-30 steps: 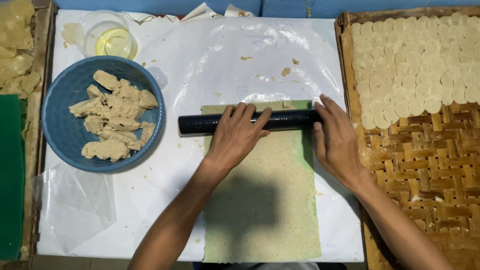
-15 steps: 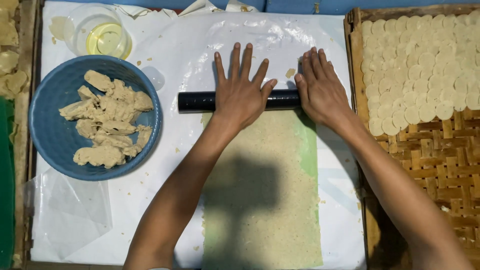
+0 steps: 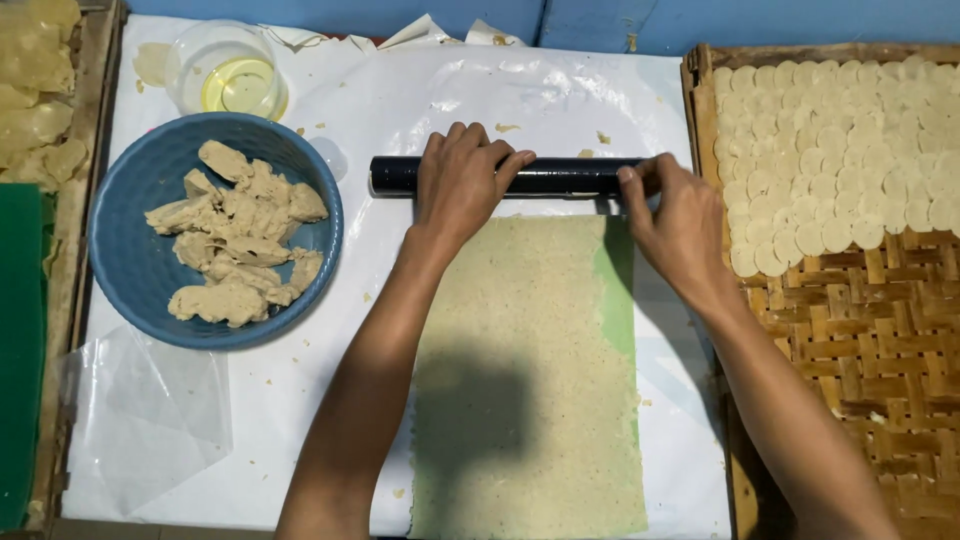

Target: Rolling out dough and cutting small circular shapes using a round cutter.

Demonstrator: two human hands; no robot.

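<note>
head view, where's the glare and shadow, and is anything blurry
Head view: glare on the crinkled plastic sheet beyond the roller; a dark arm shadow falls on the rolled dough near its lower left; the left hand, right hand and bowl are sharp, with no clear motion blur; lighting is even and soft.

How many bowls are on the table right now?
2. A blue bowl of dough lumps sits at the left of the white sheet; a small clear bowl holding yellow liquid stands just beyond it, at the far left corner. None seems hidden.
</note>
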